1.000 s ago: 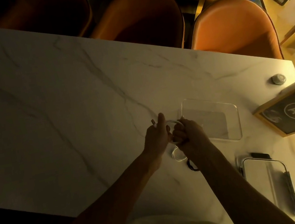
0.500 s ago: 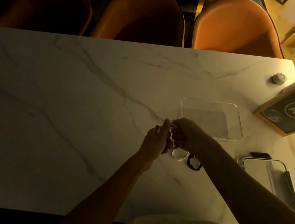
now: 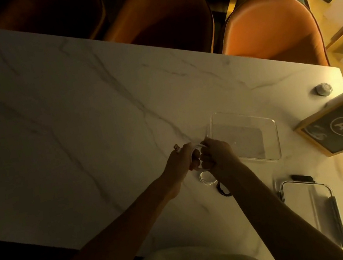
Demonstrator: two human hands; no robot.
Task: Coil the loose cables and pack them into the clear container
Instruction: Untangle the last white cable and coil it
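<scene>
— White cable (image 3: 196,148), thin and springy by the look of it. Where is it sitting now?

— Both hands are holding it just above the bench (image 3: 74,123), right beside the near left corner of the clear container (image 3: 275,135). The left hand (image 3: 181,162) is curling its fingers round one side of the loop, with the plug end (image 3: 22,178) sticking out past its knuckles. The right hand (image 3: 216,155) is gripping the other side, fingers folded round the turns.

— Is it going to behave?

— I am judging it as light and soft but wanting to spring open, so the loops probably need pinching together where they cross, not at the plug. Letting go with one hand early is risking the coil unwinding.

— And the container?

— It is lying open on the bench and looking empty, though its walls are so clear that I cannot be certain. Rigid, smooth plastic, I would guess, and likely to slide if nudged.

— Anything else waiting?

— A second pale coil (image 3: 205,177) is lying on the bench just under the right wrist, and a small dark cable (image 3: 222,190) is lying beside that, partly hidden by the forearm.
</scene>
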